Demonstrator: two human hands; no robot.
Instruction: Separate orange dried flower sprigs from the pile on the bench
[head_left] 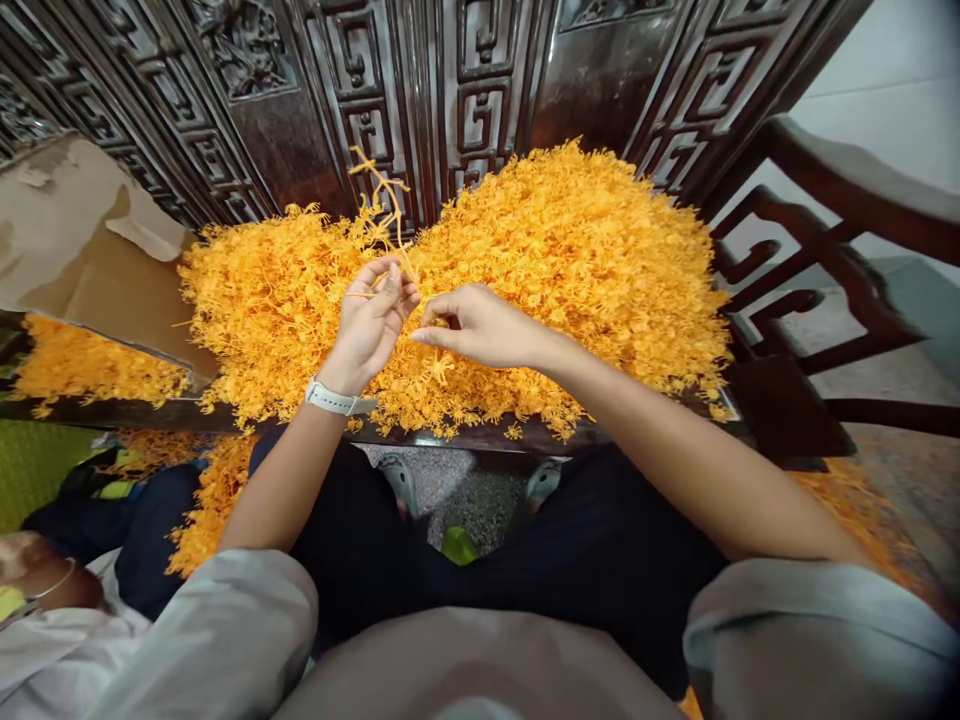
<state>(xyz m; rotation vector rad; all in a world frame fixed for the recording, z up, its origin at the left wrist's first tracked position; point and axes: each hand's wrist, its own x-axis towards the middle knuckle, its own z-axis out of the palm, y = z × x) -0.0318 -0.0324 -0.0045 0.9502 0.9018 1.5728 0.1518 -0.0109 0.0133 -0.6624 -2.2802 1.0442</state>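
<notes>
A big heap of small orange plastic sprigs (570,260) covers a dark wooden bench seat in front of me. My left hand (371,325), with a white watch on the wrist, is closed round a thin orange sprig stem (384,205) that sticks up above the fingers. My right hand (484,325) is just to its right, fingers pinched on a small orange piece at the thumb tip. Both hands hover over the heap's near edge, almost touching each other.
A carved dark wooden backrest (420,90) rises behind the heap, with an armrest (840,230) at the right. A cardboard sheet (82,240) leans at the left over more orange sprigs (82,370). Another person's arm (37,580) shows at the lower left. Sprigs lie spilled below (214,490).
</notes>
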